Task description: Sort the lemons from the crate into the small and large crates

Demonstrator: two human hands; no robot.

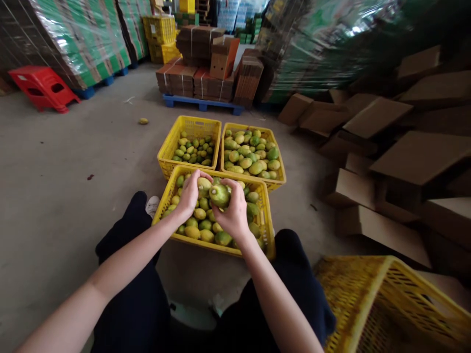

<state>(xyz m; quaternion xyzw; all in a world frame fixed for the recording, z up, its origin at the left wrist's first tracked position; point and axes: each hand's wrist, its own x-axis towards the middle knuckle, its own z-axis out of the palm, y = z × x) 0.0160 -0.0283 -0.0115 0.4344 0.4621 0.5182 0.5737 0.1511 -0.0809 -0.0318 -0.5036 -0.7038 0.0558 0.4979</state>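
My left hand (190, 196) is closed around a yellow-green lemon (204, 187). Right beside it, my right hand (233, 208) grips a greener lemon (220, 195), its pale knobby end turned towards me. Both are held close together above a yellow plastic crate (221, 250) full of green and yellow lemons (192, 232) that sits between my knees. Behind it, touching or nearly so, stand a left crate (167, 147) with smaller-looking lemons (193, 151) and a right crate (281, 169) piled higher with lemons (255, 168).
An old yellow crate (353, 284) lies at my right knee. Open cardboard boxes (390, 117) heap up on the right. Ahead, flattened cartons (180, 78) rest on a blue pallet (202, 104). A red stool (44, 87) and a stray fruit (143, 120) are on the floor leftward.
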